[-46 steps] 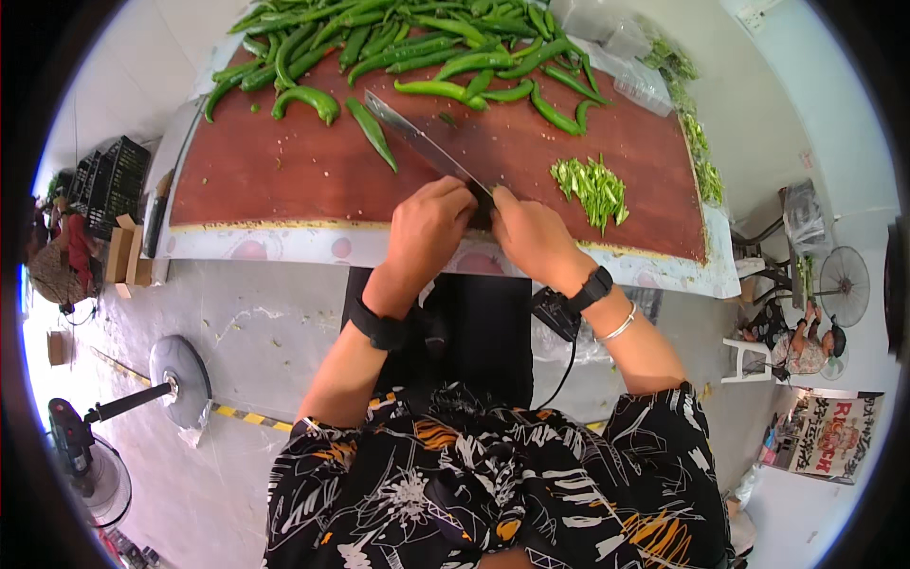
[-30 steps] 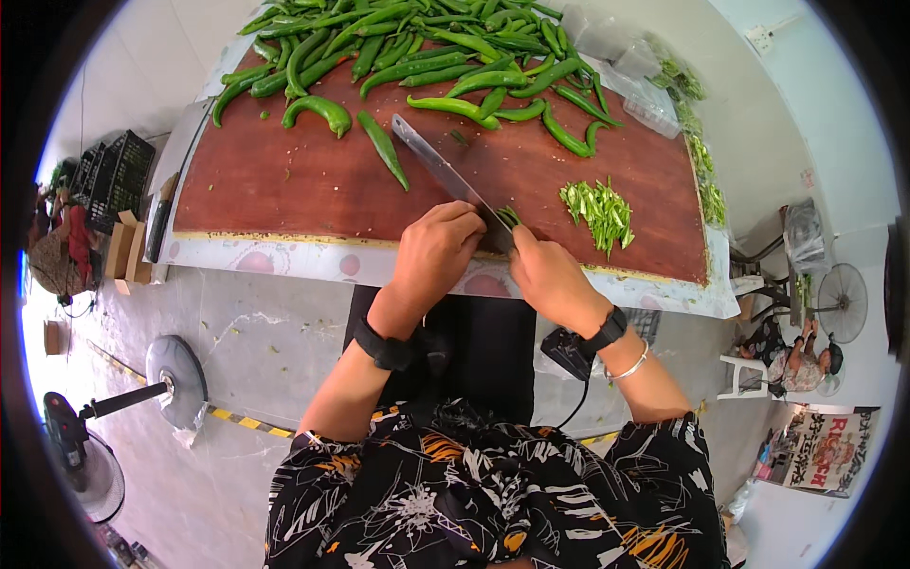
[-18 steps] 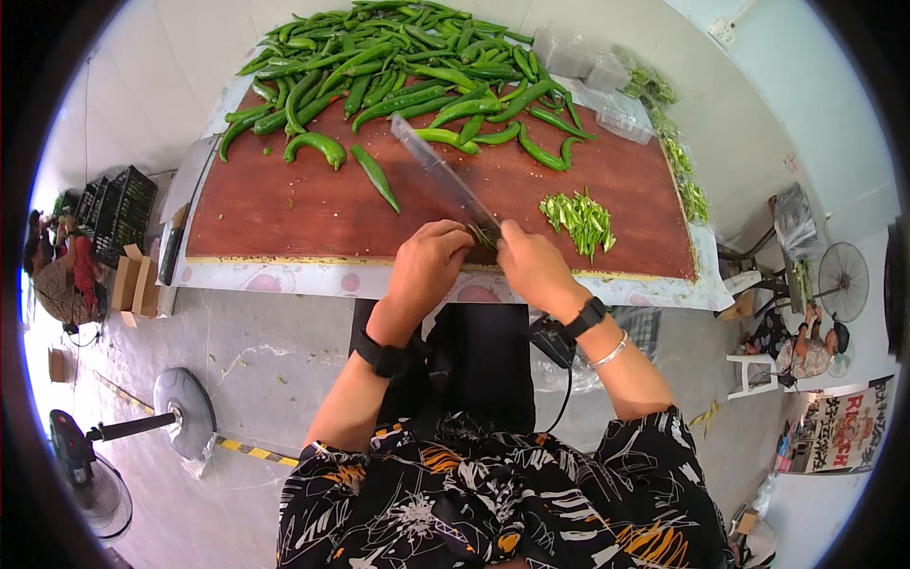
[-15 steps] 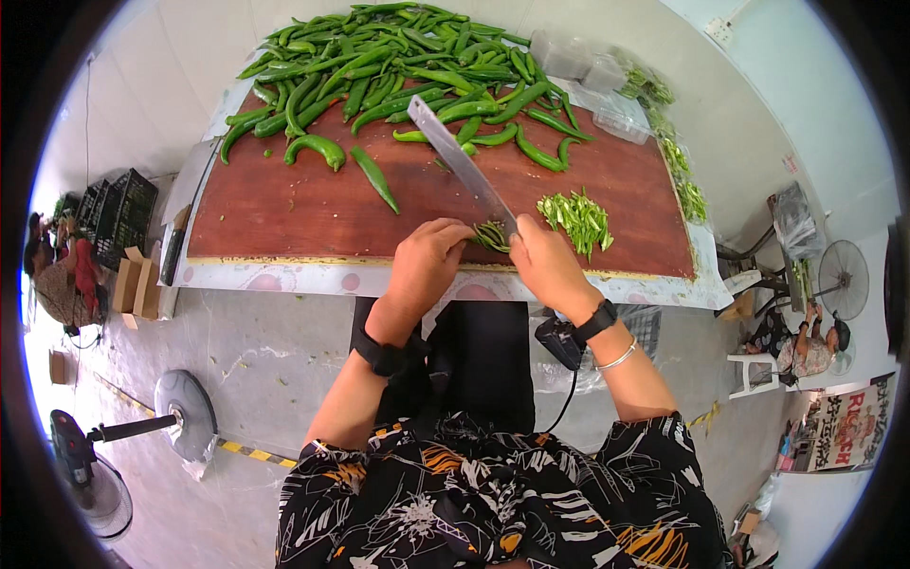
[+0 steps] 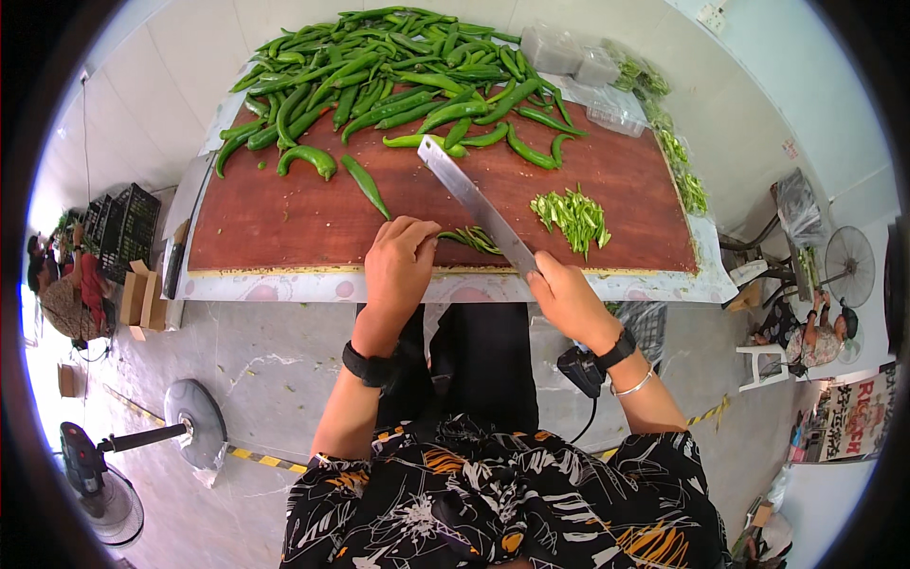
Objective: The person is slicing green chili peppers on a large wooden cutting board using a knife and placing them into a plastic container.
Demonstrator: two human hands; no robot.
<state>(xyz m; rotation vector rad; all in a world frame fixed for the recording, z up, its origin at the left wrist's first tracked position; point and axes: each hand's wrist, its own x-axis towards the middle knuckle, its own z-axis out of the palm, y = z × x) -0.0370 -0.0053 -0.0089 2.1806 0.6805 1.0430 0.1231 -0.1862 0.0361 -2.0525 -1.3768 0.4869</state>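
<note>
My right hand point(image 5: 571, 299) grips the handle of a long, straight-bladed knife point(image 5: 479, 207), its blade slanting up and left over the reddish-brown board point(image 5: 275, 216). My left hand point(image 5: 400, 264) is closed at the board's near edge. Its fingertips pinch the left end of a sliced green chili pepper point(image 5: 471, 239), whose thin strips fan out toward the blade. One whole chili pepper point(image 5: 366, 187) lies just beyond my left hand. To the right is a small heap of cut chili strips point(image 5: 575, 220). Whole green chili peppers point(image 5: 379, 68) cover the far part of the board.
Clear plastic tubs point(image 5: 553, 49) stand at the back right, beside bundles of greens point(image 5: 690, 180) along the right edge. Another knife point(image 5: 175, 258) lies off the board's left side. A grey stool point(image 5: 195, 417) and a fan point(image 5: 114, 507) occupy the lower left. Other people are at both sides.
My left hand has shifted slightly left and the knife hand right and nearer, so the two are farther apart. The strips between them show more fully.
</note>
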